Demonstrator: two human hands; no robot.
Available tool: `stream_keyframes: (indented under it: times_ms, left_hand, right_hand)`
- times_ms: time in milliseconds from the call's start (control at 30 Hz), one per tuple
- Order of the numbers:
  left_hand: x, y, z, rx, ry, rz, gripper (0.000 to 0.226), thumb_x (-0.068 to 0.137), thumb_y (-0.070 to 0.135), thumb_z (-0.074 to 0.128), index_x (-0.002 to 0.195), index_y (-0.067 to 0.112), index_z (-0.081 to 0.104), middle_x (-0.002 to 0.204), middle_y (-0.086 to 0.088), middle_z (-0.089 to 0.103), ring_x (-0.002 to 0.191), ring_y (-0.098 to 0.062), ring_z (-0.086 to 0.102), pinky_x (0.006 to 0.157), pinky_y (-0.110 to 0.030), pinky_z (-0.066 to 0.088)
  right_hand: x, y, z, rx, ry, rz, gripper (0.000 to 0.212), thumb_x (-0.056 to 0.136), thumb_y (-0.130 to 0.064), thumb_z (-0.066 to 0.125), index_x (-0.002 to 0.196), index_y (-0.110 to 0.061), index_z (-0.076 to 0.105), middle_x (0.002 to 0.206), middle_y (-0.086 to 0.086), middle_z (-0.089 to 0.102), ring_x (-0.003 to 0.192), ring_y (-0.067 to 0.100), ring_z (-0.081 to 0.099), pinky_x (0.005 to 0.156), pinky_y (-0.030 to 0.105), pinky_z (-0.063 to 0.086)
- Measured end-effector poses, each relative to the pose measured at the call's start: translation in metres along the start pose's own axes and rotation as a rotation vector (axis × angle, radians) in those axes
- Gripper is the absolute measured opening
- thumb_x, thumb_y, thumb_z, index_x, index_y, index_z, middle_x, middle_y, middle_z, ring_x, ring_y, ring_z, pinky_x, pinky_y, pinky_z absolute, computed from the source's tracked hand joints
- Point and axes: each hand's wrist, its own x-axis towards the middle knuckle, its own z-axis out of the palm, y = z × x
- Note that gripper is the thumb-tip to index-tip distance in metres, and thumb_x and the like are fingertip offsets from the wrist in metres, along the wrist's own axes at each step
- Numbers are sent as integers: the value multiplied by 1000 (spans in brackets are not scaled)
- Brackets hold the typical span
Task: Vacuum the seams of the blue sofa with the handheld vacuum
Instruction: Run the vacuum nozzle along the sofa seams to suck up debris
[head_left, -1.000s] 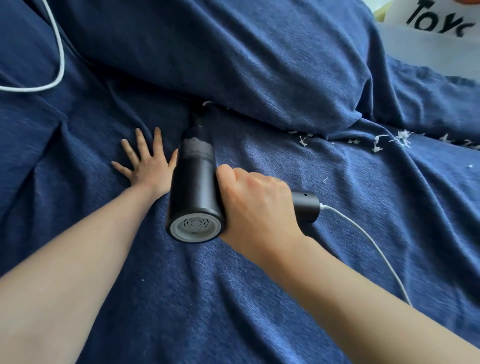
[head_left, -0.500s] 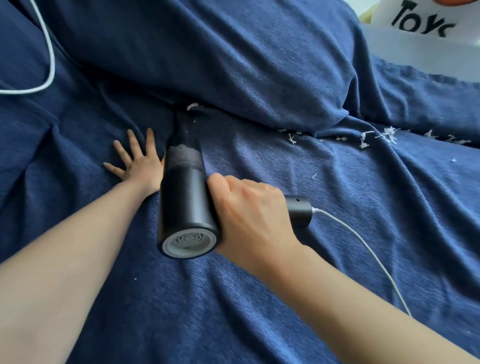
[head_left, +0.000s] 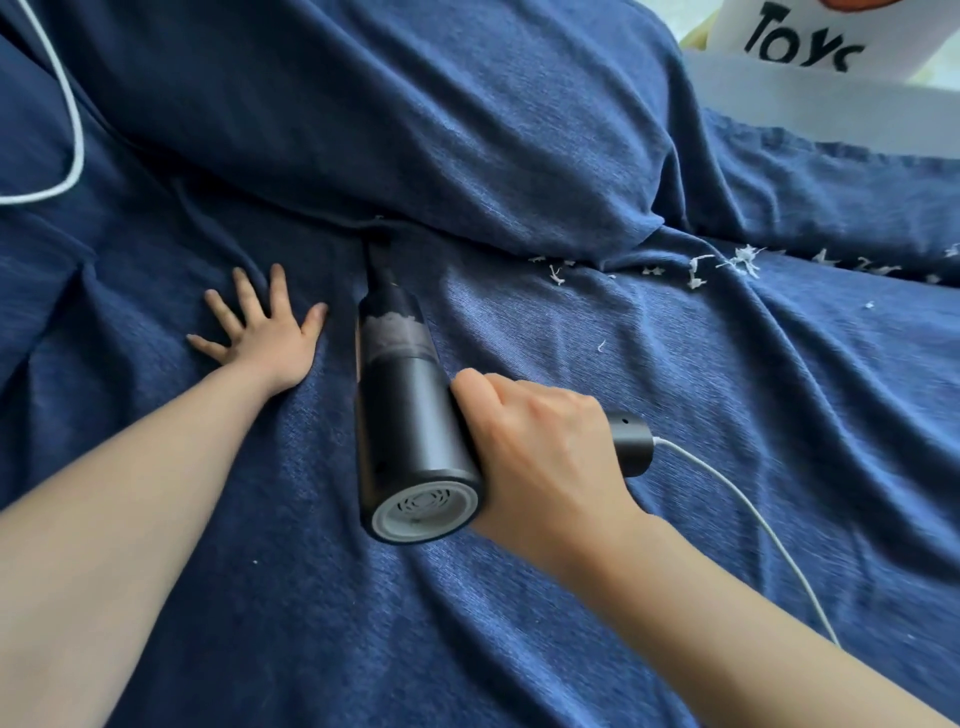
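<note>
A black handheld vacuum (head_left: 410, 415) lies angled across the blue sofa (head_left: 675, 415) seat, its nozzle tip in the far seam under the back cushion. The right hand (head_left: 545, 457) curls round its handle. The left hand (head_left: 262, 332) presses flat, fingers spread, just left. White scraps (head_left: 693, 273) dot the seam right. A white cable (head_left: 753, 525) trails near-right.
</note>
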Motion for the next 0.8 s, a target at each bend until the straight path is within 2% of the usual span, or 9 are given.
stream_keyframes:
  times_ms: [133, 233, 400, 533, 633, 800]
  left_hand:
    - [-1, 2, 0, 22, -6, -2, 66, 100, 35, 31, 153, 34, -9, 160, -4, -24, 144, -37, -22, 109, -71, -5]
    - [0, 1, 2, 15, 1, -8, 70, 99, 41, 34, 153, 35, -10, 159, -2, -24, 144, -37, -22, 108, -71, -6]
    - [1, -1, 3, -30, 34, 5, 72, 94, 66, 22, 153, 36, -6, 160, -1, -20, 145, -35, -20, 108, -71, -6]
    - [2, -2, 4, -27, 36, 3, 73, 93, 68, 20, 153, 36, -7, 160, -1, -21, 145, -34, -21, 108, -70, -7]
    - [1, 0, 5, -28, 45, -2, 71, 94, 64, 21, 153, 36, -5, 161, -1, -20, 146, -34, -20, 109, -71, -6]
    - [1, -1, 5, -30, 38, 4, 71, 94, 65, 20, 153, 36, -6, 160, -1, -21, 145, -35, -20, 109, -71, -6]
  right_hand:
    - [17, -6, 4, 58, 11, -21, 41, 53, -26, 86, 75, -16, 53, 60, 2, 59, 48, 29, 60, 54, 27, 23]
    - [31, -5, 14, 21, 16, 14, 44, 50, -28, 89, 74, -15, 55, 59, 1, 61, 47, 29, 61, 55, 27, 21]
    - [33, 6, 14, -20, 44, 47, 46, 47, -30, 89, 73, -16, 53, 56, -1, 61, 43, 29, 60, 54, 25, 17]
    - [22, 8, 7, -14, 50, 64, 46, 49, -32, 87, 74, -16, 52, 58, -1, 60, 44, 29, 59, 53, 25, 21]
    - [13, 4, 5, 43, 26, -4, 42, 53, -33, 84, 75, -16, 53, 60, 0, 59, 47, 28, 60, 54, 26, 23]
    - [12, 0, 13, 15, -19, 4, 43, 50, -30, 87, 75, -16, 55, 60, 1, 60, 48, 28, 61, 54, 27, 23]
